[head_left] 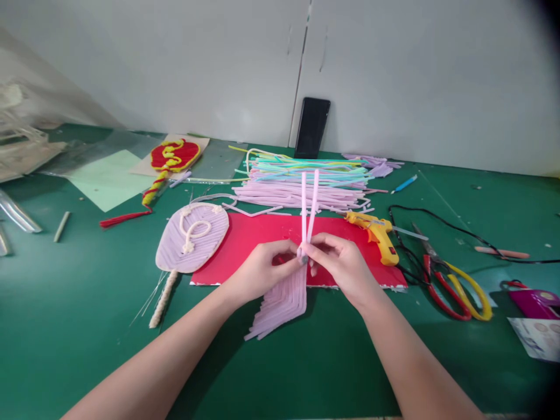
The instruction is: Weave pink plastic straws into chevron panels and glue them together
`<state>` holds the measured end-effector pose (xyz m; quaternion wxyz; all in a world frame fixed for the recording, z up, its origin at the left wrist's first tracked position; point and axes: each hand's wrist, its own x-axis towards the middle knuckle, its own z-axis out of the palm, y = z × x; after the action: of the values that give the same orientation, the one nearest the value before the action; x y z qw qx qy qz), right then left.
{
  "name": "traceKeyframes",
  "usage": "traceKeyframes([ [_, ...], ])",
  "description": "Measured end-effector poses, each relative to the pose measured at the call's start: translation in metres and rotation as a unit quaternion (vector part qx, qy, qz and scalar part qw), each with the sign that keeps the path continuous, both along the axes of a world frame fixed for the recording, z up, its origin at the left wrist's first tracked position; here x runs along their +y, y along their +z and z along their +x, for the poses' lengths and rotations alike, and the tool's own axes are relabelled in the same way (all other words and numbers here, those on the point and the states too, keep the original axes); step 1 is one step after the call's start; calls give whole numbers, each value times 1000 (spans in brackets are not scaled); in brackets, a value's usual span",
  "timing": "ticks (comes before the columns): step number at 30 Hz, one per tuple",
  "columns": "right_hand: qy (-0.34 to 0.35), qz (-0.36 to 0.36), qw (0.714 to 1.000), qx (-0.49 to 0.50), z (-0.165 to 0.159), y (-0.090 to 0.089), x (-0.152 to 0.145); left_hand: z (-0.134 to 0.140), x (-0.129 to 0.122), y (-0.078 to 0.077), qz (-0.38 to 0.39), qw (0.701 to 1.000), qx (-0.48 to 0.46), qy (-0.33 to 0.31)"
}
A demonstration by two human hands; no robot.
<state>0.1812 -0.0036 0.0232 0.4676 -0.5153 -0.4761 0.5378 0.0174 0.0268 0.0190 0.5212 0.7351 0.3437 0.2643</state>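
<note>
My left hand [282,262] and my right hand [330,256] meet above a red board [254,233], fingertips pinched together. Between them rise two pale pink pipe cleaners [310,201], upright and slightly apart at the top. Below my fingers hangs a panel of bent lilac pipe cleaners [284,306] in a slanted, V-folded row. Its upper part is hidden by my hands, so I cannot tell exactly how the upright stems join it. Behind the board lies a pile of pipe cleaners [301,186] in pink, turquoise and yellow.
Left of the board lies a lilac fan [192,239]; a red-and-yellow fan [175,156] is farther back. On the right are a yellow glue gun [378,233] with black cord, scissors [455,286] and a purple item [534,303]. A phone [312,128] leans on the wall.
</note>
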Motion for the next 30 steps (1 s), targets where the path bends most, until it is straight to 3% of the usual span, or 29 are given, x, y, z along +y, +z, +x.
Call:
traceKeyframes([
  [24, 16, 6, 999, -37, 1, -2, 0, -2, 0, -1, -2, 999, 51, 8],
  [30, -40, 12, 999, -19, 5, 2, 2, -6, 5, 1, -36, 998, 56, 23],
])
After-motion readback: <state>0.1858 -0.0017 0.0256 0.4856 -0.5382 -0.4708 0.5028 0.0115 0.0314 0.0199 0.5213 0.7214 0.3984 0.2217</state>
